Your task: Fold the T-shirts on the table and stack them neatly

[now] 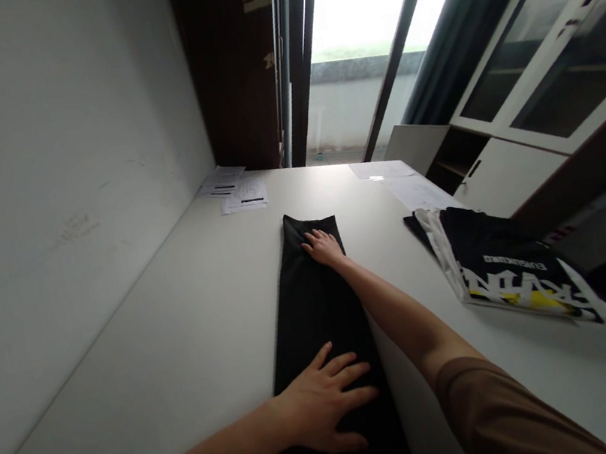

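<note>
Under both palms on the white table (183,336) lies a black garment (316,316), folded into a long narrow strip that runs away from the person. Left hand (321,406) presses flat on its near end, fingers (354,379) spread wide and gripping nothing; right hand (324,248) rests flat near the far end, fingers loosely spread, also holding nothing. Well to the right of the right fingertips sits a stack of folded T-shirts (507,265), the top one black with large white and yellow lettering, seen upside down and too skewed to read. Beyond the fingers, printed papers (234,188) lie by the wall, their text too small to read.
</note>
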`<state>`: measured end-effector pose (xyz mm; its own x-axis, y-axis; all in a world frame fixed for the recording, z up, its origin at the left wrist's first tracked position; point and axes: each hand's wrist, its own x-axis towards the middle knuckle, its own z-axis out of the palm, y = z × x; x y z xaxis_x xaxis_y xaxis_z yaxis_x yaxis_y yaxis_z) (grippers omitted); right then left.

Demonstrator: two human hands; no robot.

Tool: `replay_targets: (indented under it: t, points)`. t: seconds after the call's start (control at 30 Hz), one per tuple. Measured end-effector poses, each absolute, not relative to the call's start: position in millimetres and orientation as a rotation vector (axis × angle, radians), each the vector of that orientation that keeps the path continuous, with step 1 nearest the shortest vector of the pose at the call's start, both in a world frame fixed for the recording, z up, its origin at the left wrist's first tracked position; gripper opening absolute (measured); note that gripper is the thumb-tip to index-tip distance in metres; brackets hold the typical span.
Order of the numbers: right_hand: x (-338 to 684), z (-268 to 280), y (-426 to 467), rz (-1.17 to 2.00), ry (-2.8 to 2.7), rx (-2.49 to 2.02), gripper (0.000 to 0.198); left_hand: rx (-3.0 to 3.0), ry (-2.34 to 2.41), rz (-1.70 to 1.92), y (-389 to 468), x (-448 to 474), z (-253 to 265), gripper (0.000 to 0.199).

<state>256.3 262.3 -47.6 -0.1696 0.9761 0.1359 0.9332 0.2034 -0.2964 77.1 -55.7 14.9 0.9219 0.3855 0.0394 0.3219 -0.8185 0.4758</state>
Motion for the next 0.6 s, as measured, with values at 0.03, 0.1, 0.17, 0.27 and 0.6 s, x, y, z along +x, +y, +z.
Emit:
replay_targets:
  t: [0.03, 0.1, 0.17, 0.27, 0.6]
  points:
    - [256.7, -50.3, 265.2, 0.263, -2.240, -1.821, 0.063, 2.612, 0.515, 0.179, -57.2, 77.8, 15.6, 0.071]
    - [257.9, -54.2, 270.9, 0.327, -2.293, -1.868, 0.069, 2.619, 0.513, 0.174, -61.3, 79.6, 16.7, 0.069]
    - [258.9, -54.9, 274.1, 0.330, -2.324, -1.891, 0.072, 2.625, 0.490, 0.174, -65.8, 81.3, 17.0, 0.067]
    - [257.4, -52.4, 269.2, 0.176, -2.388, -1.777, 0.069, 2.643, 0.463, 0.180, -70.1, 82.6, 15.6, 0.064]
    - [234.5, -54.3, 255.6, 0.203, -2.776, -1.304, 0.062, 2.668, 0.495, 0.173, -70.3, 85.0, 11.6, 0.061]
